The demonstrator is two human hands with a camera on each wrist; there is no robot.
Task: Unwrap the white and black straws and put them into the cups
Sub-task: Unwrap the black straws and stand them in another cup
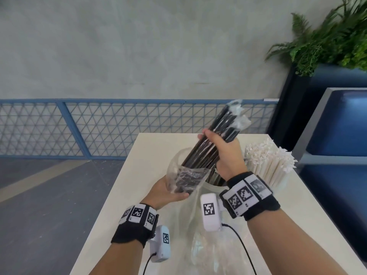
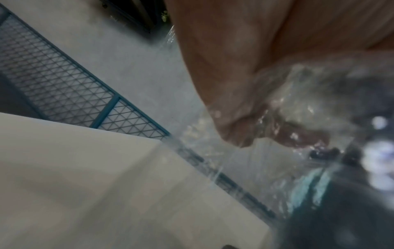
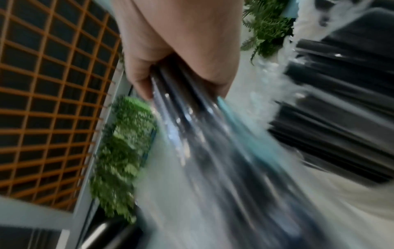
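A bundle of black straws [image 1: 224, 124] slants up over the table, half out of its clear plastic wrapper [image 1: 188, 175]. My right hand [image 1: 220, 147] grips the bundle round its middle; the right wrist view shows the fingers wrapped round the black straws [image 3: 187, 104]. My left hand [image 1: 170, 192] holds the wrapper's lower end from below, and the left wrist view shows the fingers [image 2: 241, 128] pinching clear plastic [image 2: 309, 94]. White paper-wrapped straws [image 1: 268, 165] stand upright at the right. More black straws sit in a cup [image 1: 213, 188] behind my right wrist, mostly hidden.
An empty clear wrapper [image 1: 198, 245] lies on the cream table [image 1: 139, 175] near me. A blue mesh fence [image 1: 79, 124] runs behind the table. A blue bench [image 1: 337, 135] and a fern planter [image 1: 327, 42] stand to the right.
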